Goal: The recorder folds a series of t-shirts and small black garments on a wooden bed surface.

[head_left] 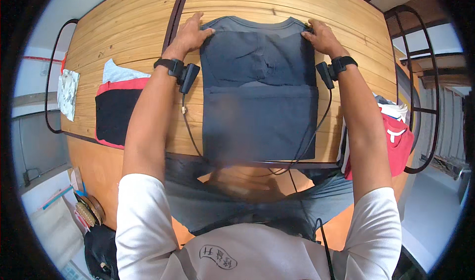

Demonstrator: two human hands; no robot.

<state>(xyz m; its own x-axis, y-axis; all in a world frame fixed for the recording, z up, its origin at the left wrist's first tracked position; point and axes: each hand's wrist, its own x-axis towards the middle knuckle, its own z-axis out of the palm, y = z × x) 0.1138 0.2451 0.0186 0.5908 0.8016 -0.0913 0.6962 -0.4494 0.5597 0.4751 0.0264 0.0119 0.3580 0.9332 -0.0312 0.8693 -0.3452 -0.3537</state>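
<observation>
A dark grey-blue T-shirt [260, 121] lies on the wooden table [237, 3] in front of me, made into a neat rectangle with its sides straight. Its curved neckline is at the far end, and a folded edge runs across its middle. At the far left shoulder, my left hand [189, 34] rests with its thumb on the cloth and its fingers spread outward. The far right shoulder is pinched by my right hand [323, 37], thumb on top. Part of that corner hides behind the fingers.
Folded black and red clothes [118, 113] lie at left, a grey cloth [121, 72] behind them. Red and white garments [393, 141] are stacked at the right edge. Cables [316, 136] from my wrist devices trail over the shirt. Black metal rails [434, 82] flank the table.
</observation>
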